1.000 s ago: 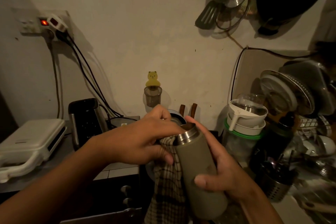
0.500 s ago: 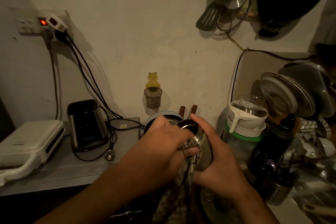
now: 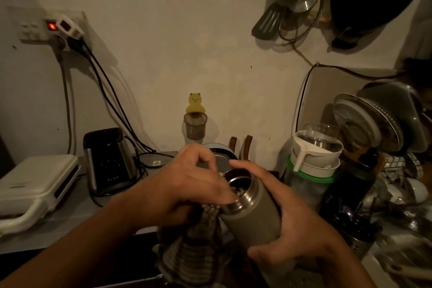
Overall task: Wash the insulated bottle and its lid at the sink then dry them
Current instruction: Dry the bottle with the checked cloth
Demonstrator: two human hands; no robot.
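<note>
Over the dim kitchen counter (image 3: 70,217), just ahead of my chest, I hold the insulated bottle (image 3: 254,220) tilted, its open mouth turned up toward the wall. My right hand (image 3: 301,229) is wrapped round the olive body low down, with the thumb lying across the near side. My left hand (image 3: 191,184) bunches a checked cloth (image 3: 196,248) and presses a wad of it into the mouth, while the rest hangs limp below the bottle. Both hands are clamped, one on the bottle and one on the cloth, and they sit close together at the neck.

I judge the bottle to be rigid, double-walled steel. It should have some heft even empty, and a firm squeeze will not dent it. The matte coating looks like the better place to grip, while the polished steel neck (image 3: 243,196) is likely slick, the more so if damp, so my holding hand belongs on the body, well below the band. The cloth is soft and shapeless and will only go where my fingertips stuff it, so turning the bottle against it may do more than pushing.

I cannot pick out the lid in the clutter. To my right a cutlery holder (image 3: 360,241) stands near the bottle's base — close enough that a slip could knock it.
</note>
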